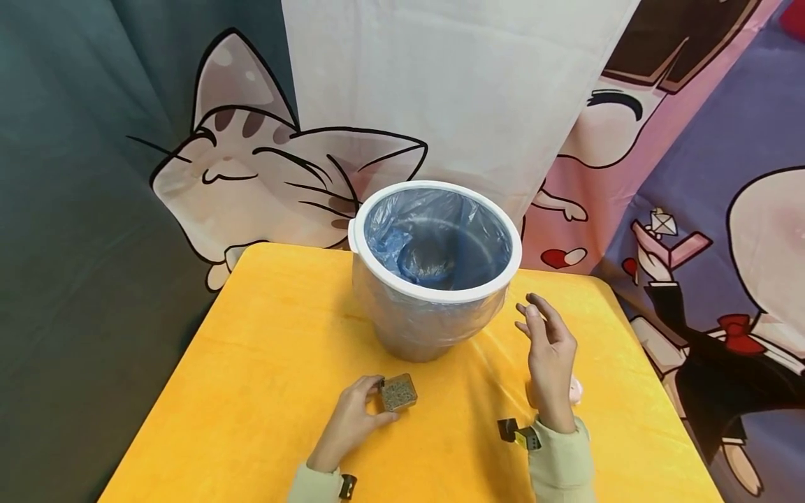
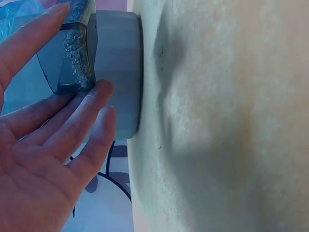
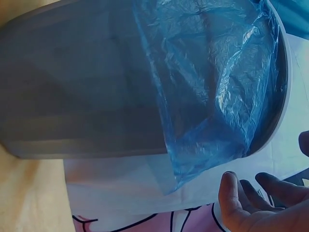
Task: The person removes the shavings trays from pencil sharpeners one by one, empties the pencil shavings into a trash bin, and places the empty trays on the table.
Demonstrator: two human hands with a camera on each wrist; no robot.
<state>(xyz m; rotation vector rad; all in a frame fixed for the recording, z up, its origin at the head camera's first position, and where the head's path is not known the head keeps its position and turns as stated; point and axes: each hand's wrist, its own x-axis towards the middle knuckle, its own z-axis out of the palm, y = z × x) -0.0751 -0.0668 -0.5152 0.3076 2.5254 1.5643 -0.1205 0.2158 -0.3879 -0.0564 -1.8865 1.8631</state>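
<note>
My left hand (image 1: 352,423) grips a small clear box (image 1: 399,392) with speckled grey-green stuff in it, low in front of the bin. In the left wrist view, the thumb lies along one side of this box (image 2: 77,53) and the fingers are under the other. A grey bin (image 1: 409,342) with a white rim (image 1: 440,296) stands at the back of the table, lined with a thin blue plastic bag (image 3: 207,87) folded over its edge. Right of the bin, my right hand (image 1: 552,363) is raised with loosely bent fingers and nothing in them.
Yellow cloth covers the table (image 1: 264,349). A small pink thing (image 1: 576,390) lies behind my right wrist, mostly hidden. Cartoon-printed curtains (image 1: 440,84) hang close behind the table and along its sides.
</note>
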